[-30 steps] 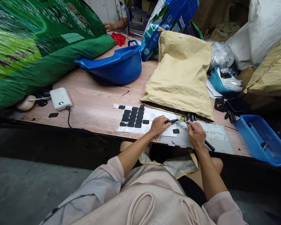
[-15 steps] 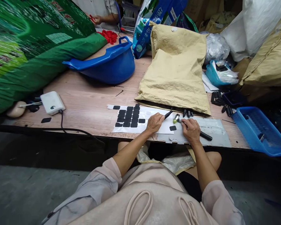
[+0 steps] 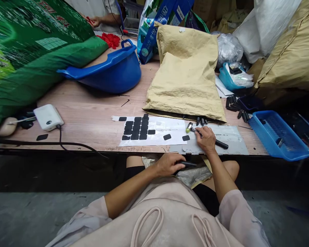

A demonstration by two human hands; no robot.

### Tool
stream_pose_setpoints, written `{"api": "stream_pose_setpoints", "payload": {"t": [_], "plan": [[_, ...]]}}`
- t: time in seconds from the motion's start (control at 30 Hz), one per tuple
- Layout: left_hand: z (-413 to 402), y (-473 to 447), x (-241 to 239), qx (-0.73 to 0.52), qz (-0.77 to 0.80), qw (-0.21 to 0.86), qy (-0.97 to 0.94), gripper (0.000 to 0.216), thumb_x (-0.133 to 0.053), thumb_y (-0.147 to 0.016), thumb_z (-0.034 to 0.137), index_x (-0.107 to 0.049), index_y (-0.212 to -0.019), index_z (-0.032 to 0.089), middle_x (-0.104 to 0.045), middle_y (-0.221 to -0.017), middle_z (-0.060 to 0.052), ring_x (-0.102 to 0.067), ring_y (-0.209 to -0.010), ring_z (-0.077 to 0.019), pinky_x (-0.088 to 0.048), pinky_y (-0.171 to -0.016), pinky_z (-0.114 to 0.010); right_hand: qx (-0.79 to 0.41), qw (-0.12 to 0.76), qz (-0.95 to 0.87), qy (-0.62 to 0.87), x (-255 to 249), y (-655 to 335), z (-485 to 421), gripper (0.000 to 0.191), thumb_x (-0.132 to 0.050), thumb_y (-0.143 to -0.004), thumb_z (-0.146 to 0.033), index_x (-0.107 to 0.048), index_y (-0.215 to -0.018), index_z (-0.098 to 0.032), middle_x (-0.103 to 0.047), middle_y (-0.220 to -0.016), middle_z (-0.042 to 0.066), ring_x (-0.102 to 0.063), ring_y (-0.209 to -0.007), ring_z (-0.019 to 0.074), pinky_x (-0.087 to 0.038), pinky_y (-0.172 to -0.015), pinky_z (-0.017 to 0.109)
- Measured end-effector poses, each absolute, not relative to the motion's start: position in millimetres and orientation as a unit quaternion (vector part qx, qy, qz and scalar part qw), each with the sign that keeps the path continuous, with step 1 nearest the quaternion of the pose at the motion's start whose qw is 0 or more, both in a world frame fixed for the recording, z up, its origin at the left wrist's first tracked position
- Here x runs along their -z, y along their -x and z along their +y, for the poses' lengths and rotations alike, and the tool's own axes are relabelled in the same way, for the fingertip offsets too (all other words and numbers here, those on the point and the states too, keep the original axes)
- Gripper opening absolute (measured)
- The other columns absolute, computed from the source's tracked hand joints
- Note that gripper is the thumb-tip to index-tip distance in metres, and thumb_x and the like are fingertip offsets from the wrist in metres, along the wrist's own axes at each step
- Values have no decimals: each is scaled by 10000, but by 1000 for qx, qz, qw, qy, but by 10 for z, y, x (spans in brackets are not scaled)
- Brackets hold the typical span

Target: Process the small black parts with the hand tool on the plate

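Note:
My left hand is closed around a slim black piece, its kind unclear. It is just below the table's front edge, over my lap and an open bag. My right hand grips a small hammer with a black handle and a metal head with a yellow-green face. The hammer head is over the right end of a white sheet. Black rounded patches lie in rows on the sheet, and a loose patch lies nearer my hands.
A tan paper sack stands behind the sheet, with small black parts at its foot. Left of it is a blue basin. A blue basket sits at right. A white charger box trails a cable. Another person's hand holds something red.
My left hand has drawn back from the sheet to below the table edge, still holding the black piece. A patch it had covered now shows. My right hand keeps the hammer in nearly the same place.

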State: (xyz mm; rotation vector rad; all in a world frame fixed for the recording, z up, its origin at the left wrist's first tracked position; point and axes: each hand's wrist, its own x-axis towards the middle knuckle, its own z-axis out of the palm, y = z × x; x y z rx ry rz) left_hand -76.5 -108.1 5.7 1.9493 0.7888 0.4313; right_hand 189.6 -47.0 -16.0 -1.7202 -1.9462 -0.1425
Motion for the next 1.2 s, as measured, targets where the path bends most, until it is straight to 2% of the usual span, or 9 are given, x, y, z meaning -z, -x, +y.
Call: {"api": "stream_pose_setpoints", "payload": {"t": [0.17, 0.3, 0.47, 0.53, 0.63, 0.77, 0.93, 1.03, 1.2], "plan": [[-1359, 660, 362, 7, 413, 429, -803, 247, -628, -929, 294, -736, -1148, 255, -785, -1018, -50, -732, -962, -245, -529, -819, -315, 43, 269, -716, 642, 176, -1889, -468, 219, -593, -942, -274, -775, -1060, -247, -672, -944, 68, -539, -918, 235, -434, -836, 355], [-1276, 619, 284, 68, 380, 433, -815, 343, -672, -899, 292, -727, -1234, 241, -798, -1003, -70, -746, -954, -265, -530, -775, -312, 43, 269, -714, 645, 177, -1887, -472, 223, -589, -945, -279, -780, -1056, -246, -665, -935, 72, -535, -910, 236, -436, -831, 360], [-644, 557, -265, -60, 338, 481, -807, 253, -554, -978, 296, -779, -1069, 224, -797, -894, -19, -720, -802, -171, -515, -738, -248, 42, 272, -716, 642, 177, -1881, -475, 230, -583, -946, -283, -778, -1065, -256, -662, -946, 74, -536, -921, 239, -435, -832, 364], [-246, 495, -417, -127, 450, 370, -803, 276, -553, -973, 298, -773, -1118, 215, -797, -944, -44, -719, -869, -203, -529, -790, -282, 46, 273, -716, 641, 172, -1876, -476, 222, -587, -941, -282, -777, -1053, -255, -662, -935, 70, -539, -913, 236, -434, -829, 358], [310, 387, -517, -121, 550, 265, -782, 348, -567, -952, 238, -733, -1257, 238, -786, -1115, -80, -707, -1037, -269, -545, -880, -350, 51, 277, -717, 638, 164, -1870, -477, 210, -593, -937, -276, -776, -1038, -251, -662, -916, 63, -541, -900, 230, -438, -829, 348], [827, 266, -567, -133, 572, 223, -778, 488, -539, -949, 188, -645, -1414, 293, -731, -1284, -93, -663, -1175, -323, -538, -972, -435, 46, 273, -718, 639, 165, -1870, -478, 206, -598, -934, -275, -774, -1040, -252, -657, -921, 66, -541, -908, 233, -440, -831, 351], [1231, 172, -678, -199, 541, 196, -793, 562, -513, -941, 147, -572, -1485, 276, -679, -1302, -92, -621, -1215, -289, -502, -1050, -401, 32, 272, -718, 640, 173, -1873, -479, 212, -596, -932, -272, -772, -1048, -248, -646, -928, 70, -536, -925, 235, -446, -838, 354], [1256, 104, -725, -220, 557, 191, -778, 483, -546, -940, 178, -604, -1416, 236, -665, -1247, -93, -617, -1187, -271, -499, -1040, -373, 33, 275, -718, 639, 170, -1871, -480, 207, -599, -931, -277, -771, -1044, -253, -652, -933, 67, -540, -918, 233, -450, -839, 355], [932, -65, -608, -195, 605, 179, -751, 236, -647, -934, 359, -709, -1092, 195, -668, -1166, -111, -652, -1115, -304, -527, -944, -387, 40, 273, -720, 637, 155, -1860, -483, 199, -603, -930, -272, -769, -1036, -246, -661, -919, 66, -548, -905, 230, -447, -823, 348]]}}
